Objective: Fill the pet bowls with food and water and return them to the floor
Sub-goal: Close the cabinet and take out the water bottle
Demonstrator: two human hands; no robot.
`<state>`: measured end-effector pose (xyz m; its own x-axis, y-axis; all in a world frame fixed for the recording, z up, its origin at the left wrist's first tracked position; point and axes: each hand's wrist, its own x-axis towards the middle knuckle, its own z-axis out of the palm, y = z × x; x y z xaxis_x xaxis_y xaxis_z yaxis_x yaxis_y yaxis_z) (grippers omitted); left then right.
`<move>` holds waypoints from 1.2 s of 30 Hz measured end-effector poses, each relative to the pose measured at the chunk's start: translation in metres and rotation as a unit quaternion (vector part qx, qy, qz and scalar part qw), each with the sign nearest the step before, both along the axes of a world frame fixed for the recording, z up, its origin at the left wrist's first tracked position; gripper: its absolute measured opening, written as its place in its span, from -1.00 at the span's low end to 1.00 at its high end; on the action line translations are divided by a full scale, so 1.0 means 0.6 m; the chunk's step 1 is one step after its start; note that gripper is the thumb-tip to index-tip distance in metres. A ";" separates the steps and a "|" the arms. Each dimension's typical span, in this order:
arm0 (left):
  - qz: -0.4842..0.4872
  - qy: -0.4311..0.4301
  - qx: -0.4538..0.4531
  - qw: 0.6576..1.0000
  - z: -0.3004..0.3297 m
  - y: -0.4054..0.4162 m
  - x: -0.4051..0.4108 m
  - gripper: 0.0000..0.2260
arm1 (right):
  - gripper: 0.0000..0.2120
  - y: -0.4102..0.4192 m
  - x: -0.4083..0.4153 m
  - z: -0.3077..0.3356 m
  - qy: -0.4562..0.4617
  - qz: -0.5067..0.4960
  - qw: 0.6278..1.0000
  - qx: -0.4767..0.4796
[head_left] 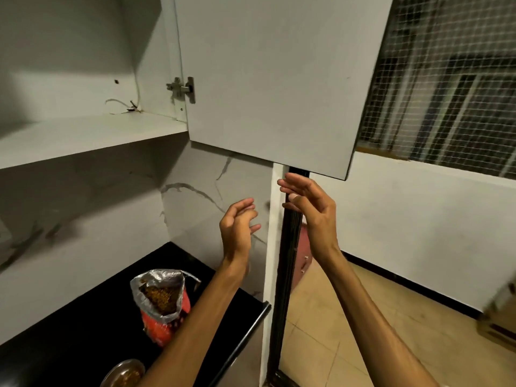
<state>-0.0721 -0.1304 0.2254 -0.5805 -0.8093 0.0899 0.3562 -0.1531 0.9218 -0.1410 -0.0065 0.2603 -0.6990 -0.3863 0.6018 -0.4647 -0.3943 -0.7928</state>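
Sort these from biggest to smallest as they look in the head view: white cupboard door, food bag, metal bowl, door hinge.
1. White flat cupboard door
2. Red and silver foil food bag
3. Round metal bowl, partly cut off
4. Small silver metal hinge

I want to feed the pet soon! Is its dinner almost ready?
Partly. The metal bowl on the black counter already has kibble in it, beside the open kibble bag. Right now both hands are empty: the right hand is raised just under the open cupboard door, the left hand beside it. No water bowl shows, and the bowl isn't on the floor yet.
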 end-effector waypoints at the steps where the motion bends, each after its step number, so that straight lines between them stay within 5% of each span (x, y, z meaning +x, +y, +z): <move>1: -0.011 0.003 0.001 1.000 0.004 0.005 -0.008 -0.79 | -0.64 0.009 -0.002 0.009 0.010 -0.011 1.000 -0.005; 12: -0.157 -0.018 0.078 0.984 0.055 0.046 -0.089 -0.92 | -0.67 0.100 -0.044 0.094 0.084 -0.158 0.982 -0.051; 20: -0.260 -0.013 0.143 0.955 0.092 0.063 -0.129 -0.71 | -0.79 0.118 -0.090 0.117 0.112 -0.274 0.954 -0.053; 29: -0.310 0.045 0.173 0.934 0.118 0.087 -0.162 -0.69 | -0.44 0.097 -0.135 0.124 0.128 -0.332 0.935 -0.003; 36: -0.319 0.037 0.151 0.935 0.132 0.094 -0.166 -0.72 | -0.38 0.066 -0.135 0.132 0.131 -0.290 0.948 0.010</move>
<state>-0.1719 -0.0740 0.3047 -0.9549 -0.2958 -0.0269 0.1654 -0.6049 0.7789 -0.2222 0.0330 0.3398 -0.6249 0.0038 0.7807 -0.7807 0.0014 -0.6249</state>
